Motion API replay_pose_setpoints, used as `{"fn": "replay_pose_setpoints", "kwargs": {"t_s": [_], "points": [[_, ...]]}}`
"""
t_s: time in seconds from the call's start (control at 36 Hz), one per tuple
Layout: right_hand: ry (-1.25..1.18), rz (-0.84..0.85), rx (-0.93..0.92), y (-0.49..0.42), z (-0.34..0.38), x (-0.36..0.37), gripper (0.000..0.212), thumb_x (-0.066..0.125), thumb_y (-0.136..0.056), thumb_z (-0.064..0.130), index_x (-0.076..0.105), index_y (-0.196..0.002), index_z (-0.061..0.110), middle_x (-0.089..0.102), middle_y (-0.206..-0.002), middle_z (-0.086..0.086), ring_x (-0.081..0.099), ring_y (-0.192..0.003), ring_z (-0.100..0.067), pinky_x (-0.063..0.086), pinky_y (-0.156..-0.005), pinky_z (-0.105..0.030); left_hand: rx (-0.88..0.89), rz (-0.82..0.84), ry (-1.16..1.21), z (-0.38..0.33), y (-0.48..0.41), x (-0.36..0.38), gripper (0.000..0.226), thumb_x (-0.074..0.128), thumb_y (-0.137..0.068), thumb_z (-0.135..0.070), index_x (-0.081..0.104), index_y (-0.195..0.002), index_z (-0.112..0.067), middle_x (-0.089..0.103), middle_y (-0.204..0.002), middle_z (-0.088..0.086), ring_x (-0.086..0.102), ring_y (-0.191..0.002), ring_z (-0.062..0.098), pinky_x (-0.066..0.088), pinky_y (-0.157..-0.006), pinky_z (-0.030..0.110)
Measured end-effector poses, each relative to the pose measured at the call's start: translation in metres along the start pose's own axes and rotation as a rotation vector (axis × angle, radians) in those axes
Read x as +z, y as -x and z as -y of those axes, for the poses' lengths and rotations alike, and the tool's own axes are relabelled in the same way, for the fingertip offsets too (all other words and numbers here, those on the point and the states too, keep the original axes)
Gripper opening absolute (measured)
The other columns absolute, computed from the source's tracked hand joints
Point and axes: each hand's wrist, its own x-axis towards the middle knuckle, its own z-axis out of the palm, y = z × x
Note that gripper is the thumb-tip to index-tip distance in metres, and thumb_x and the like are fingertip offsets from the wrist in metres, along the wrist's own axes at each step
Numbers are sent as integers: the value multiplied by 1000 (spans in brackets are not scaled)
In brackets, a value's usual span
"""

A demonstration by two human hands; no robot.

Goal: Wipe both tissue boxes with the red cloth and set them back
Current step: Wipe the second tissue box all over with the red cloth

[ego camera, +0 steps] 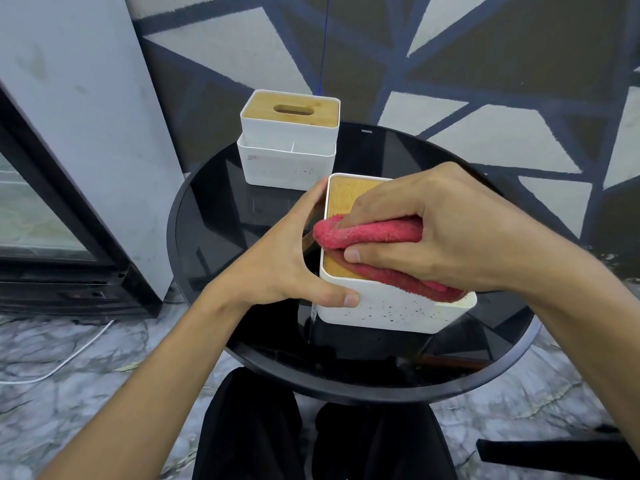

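Looking down, I count two tissue boxes, one red cloth [367,232] and my two hands. The near tissue box [391,306] is white, dark-speckled in front, with a bamboo lid, and it is at the middle of the round black table [207,209]. My left hand [287,258] clamps its left side, thumb on the front. My right hand [450,233] curls its fingers round the red cloth, pressed on the lid. The far tissue box [289,133], also white and bamboo-topped, stands at the table's back edge.
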Motion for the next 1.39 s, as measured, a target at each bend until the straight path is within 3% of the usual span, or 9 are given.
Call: {"fn": "replay_pose_setpoints", "kwargs": {"t_s": [0.17, 0.36, 0.47, 0.58, 0.69, 0.89, 1.06, 1.22, 1.39], "points": [[-14, 45, -69, 13, 9, 1, 22, 76, -95, 41, 84, -113, 33, 78, -95, 19, 73, -87, -9, 56, -77, -32, 2, 0, 0, -1, -1, 1, 118, 93, -67, -5, 26, -162, -22, 54, -150, 0, 55, -141, 28, 52, -112, 40], [-123, 89, -23, 10, 4, -9, 21, 86, -92, 33, 85, -113, 34, 82, -100, 15, 78, -94, -13, 62, -82, -37, 10, -2, -2, 0, 1, 2, 116, 92, -67, -2, 27, -159, -32, 54, -151, -5, 54, -143, 22, 50, -110, 29], [-276, 0, 72, -4, -8, -25, 27, 88, -84, 31, 84, -110, 39, 84, -100, 13, 79, -96, -10, 63, -88, -40, -1, 8, -9, 1, 1, 0, 122, 96, -66, -10, 25, -165, -22, 49, -158, 0, 46, -150, 27, 42, -122, 48], [-178, -156, 173, -28, -28, -34, 29, 86, -87, 37, 83, -115, 38, 82, -105, 18, 76, -100, -1, 64, -88, -29, -23, 0, -15, 2, 2, -1, 130, 97, -64, -27, 18, -167, -30, 44, -162, -15, 41, -153, 13, 37, -126, 41], [-57, -112, 234, -51, -41, -29, 25, 83, -90, 40, 82, -115, 41, 79, -106, 18, 73, -102, -6, 64, -90, -32, -19, 4, -1, 1, 1, -1, 127, 94, -64, -30, 18, -167, -30, 44, -160, -15, 41, -153, 13, 39, -124, 34], [96, -70, 122, -50, -45, -14, 29, 78, -96, 38, 80, -124, 36, 79, -115, 10, 73, -102, -13, 62, -91, -39, 0, -1, 15, 4, 1, 0, 128, 94, -65, -27, 16, -167, -30, 45, -159, -12, 42, -152, 15, 40, -122, 32], [32, -21, 47, -33, -28, -11, 29, 75, -91, 44, 80, -119, 42, 81, -110, 16, 75, -98, -12, 61, -86, -38, 11, -11, -5, 6, 0, 0, 121, 98, -64, -22, 27, -162, -29, 50, -154, -8, 48, -147, 18, 46, -115, 28], [-16, 51, -3, -15, -9, -10, 30, 72, -88, 43, 82, -117, 44, 82, -94, 12, 76, -86, -17, 60, -76, -43, 26, -8, 26, 4, 0, 2, 116, 93, -67, -25, 27, -161, -31, 53, -152, -5, 50, -146, 25, 50, -115, 39], [-90, 156, -53, -1, 6, -11, 26, 74, -90, 37, 83, -114, 43, 83, -92, 5, 77, -83, -22, 61, -74, -44, 31, 8, 8, 4, 1, 1, 121, 95, -66, -6, 25, -161, -31, 53, -153, -4, 53, -145, 24, 51, -112, 34]]}}
